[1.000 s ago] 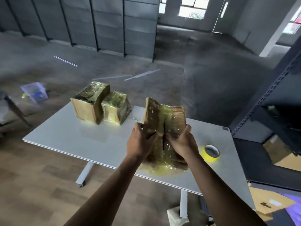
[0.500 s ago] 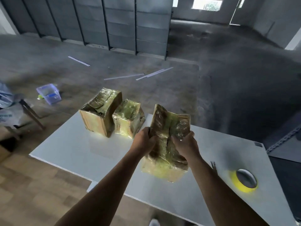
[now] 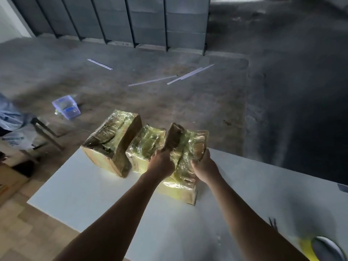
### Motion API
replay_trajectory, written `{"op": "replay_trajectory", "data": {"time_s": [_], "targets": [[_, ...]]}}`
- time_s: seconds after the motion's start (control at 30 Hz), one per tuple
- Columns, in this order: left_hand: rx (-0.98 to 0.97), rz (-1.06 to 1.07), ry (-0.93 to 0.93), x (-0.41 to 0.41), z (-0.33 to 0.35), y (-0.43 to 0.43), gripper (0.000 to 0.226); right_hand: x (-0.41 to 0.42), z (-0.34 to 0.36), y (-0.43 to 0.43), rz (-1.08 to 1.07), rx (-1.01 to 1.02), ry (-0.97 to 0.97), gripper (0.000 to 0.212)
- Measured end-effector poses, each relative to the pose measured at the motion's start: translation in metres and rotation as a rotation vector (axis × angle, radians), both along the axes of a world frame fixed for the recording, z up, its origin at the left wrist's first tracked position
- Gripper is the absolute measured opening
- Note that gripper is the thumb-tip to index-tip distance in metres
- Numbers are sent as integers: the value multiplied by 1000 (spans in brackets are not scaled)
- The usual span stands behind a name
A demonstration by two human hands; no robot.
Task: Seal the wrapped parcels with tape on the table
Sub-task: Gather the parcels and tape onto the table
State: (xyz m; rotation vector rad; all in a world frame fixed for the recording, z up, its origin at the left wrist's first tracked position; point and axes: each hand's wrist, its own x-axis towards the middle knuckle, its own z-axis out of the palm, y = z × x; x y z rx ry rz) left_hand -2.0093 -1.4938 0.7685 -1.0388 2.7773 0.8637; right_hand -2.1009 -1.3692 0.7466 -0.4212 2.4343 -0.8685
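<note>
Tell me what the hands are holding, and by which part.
Both grip the nearest wrapped parcel, which stands on the table: the left hand on its upper left side, the right hand on its upper right side.

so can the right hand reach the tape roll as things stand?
Probably yes: only bare table separates right hand and tape roll, but the hand must first release the parcel it grips.

No readable text — blue print on the bag (image 3: 14,138) is blurred.
</note>
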Motion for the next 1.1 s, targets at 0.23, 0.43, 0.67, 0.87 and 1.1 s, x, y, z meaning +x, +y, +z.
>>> {"op": "replay_trajectory", "data": {"time_s": [0.23,0.43,0.67,0.87,1.1], "targets": [[-75,-78,87,13,3,6,43,13,12,11,-11,16,37,49],[-34,-265,165,40,24,37,38,74,39,39,-108,-41,108,53],[149,-439,289,92,35,92,28,165,62,97,-344,-142,207,39],[218,-549,323,136,34,153,27,229,61,149,-565,-215,185,32],[280,-616,340,169,42,230,25,271,65,231,-697,-198,178,30]]}}
